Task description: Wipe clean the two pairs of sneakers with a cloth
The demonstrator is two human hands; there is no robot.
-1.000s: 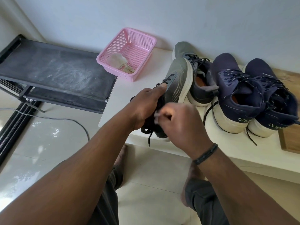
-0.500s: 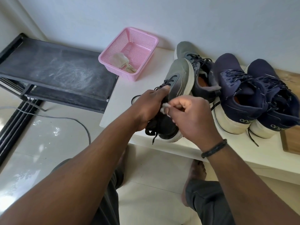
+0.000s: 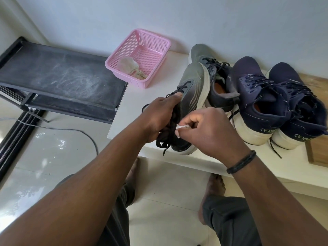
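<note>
Head view: one wide look down at both hands working over a white bench (image 3: 156, 167), with bare feet and dark trousers on the pale floor below.
Left hand (image 3: 159, 116): curled round the laced top of the gray sneaker (image 3: 192, 89), thumb lying along the upper, fingers hidden on the far side.
Gray sneaker: tipped onto its side at the front edge of the bench, white sole to the right, toe pointing away, black laces dangling near the heel.
Right hand (image 3: 209, 128): fingers bent and pinching a small white cloth (image 3: 182, 126) against the side of the gray sneaker near its collar; a dark braided band (image 3: 241, 161) sits on the wrist.
Cloth: mostly hidden in the fingers, only a crumpled corner showing.
Second gray sneaker (image 3: 213, 73): upright on the bench, just behind and right of the held one, touching it.
Blue sneakers (image 3: 276, 103): a pair side by side on the bench, heels toward the camera, just beside the gray pair.
Pink basket (image 3: 156, 41): at the far left corner of the bench, a crumpled pale rag (image 3: 131, 67) inside.
Black rack (image 3: 60, 77): left of the bench, its top shelf dusty.
Wooden board (image 3: 317, 151): on the bench at the right edge, partly under the blue pair.
Gray cable (image 3: 71, 130): trailing across the floor at left.
</note>
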